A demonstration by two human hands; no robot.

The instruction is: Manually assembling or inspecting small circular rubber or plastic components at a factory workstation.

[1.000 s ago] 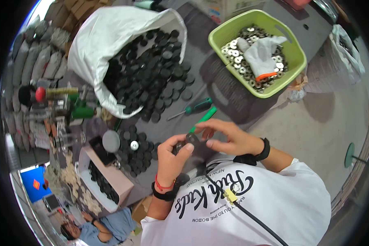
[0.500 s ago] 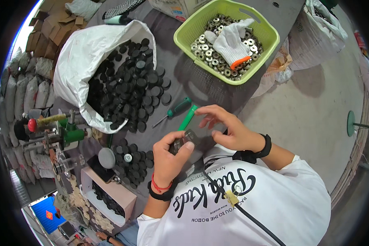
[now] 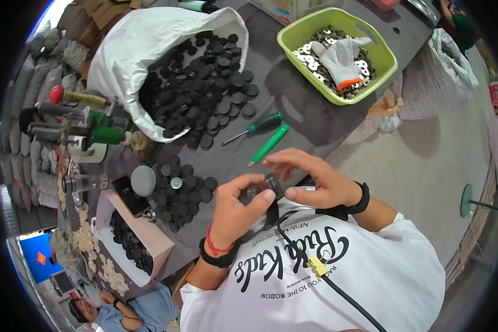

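My left hand [image 3: 235, 207] is closed, pinching black round pieces [image 3: 273, 185] between thumb and fingers, just above my shirt front. Close beside them is my right hand [image 3: 321, 180], fingers curved and apart, its thumb near the pieces; whether it touches them I cannot tell. On the dark cloth just beyond lie a green utility knife [image 3: 270, 145] and a green-handled screwdriver [image 3: 265, 124]. A loose group of black discs [image 3: 188, 193] lies left of my left hand, one with a metal washer [image 3: 176, 182] on top.
A white sack [image 3: 124, 61] spills black discs over the table. A green basket [image 3: 343, 99] holds metal washers and a white glove [image 3: 340, 62]. At left are a green hand press [image 3: 102, 130], a pink-and-white box [image 3: 155, 243] of black parts and a phone [image 3: 130, 193]. Another person [image 3: 133, 307] sits lower left.
The view has shifted, bringing another person into sight lower left. My right hand has come closer to the black pieces in my left hand, which have turned somewhat.
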